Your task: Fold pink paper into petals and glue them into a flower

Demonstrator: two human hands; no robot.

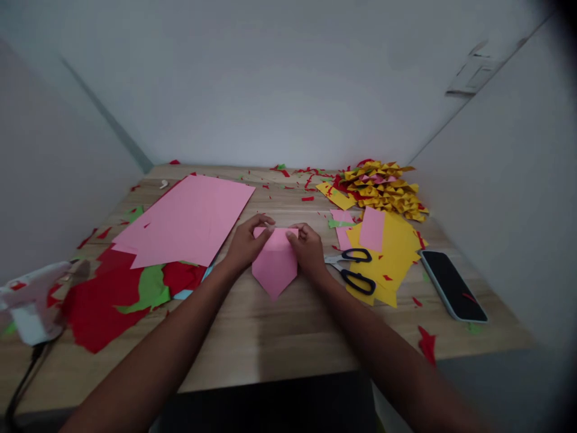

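"As I look down through the head camera from my remote seat, what heads the list?"

"Item one: pink pointed piece (274,270), at the near middle of the table (229,355), point toward the wearer. Left hand (249,242): thumb and fingers closed on its upper left corner. Right hand (309,245): likewise, upper right corner."

"And on my left?"

"Large pink sheets (198,222), overlapping; red paper (106,307), partly under them; green scrap (152,288), on the red; white glue gun (33,300), corded, partly out of view."

"I have the right side: scissors (343,272), dark-handled, just beside the right forearm, handles over yellow sheets (396,240); pink strip (372,230), on the yellow; folded yellow paper cluster (387,189), behind; phone (453,285), screen up, dark."
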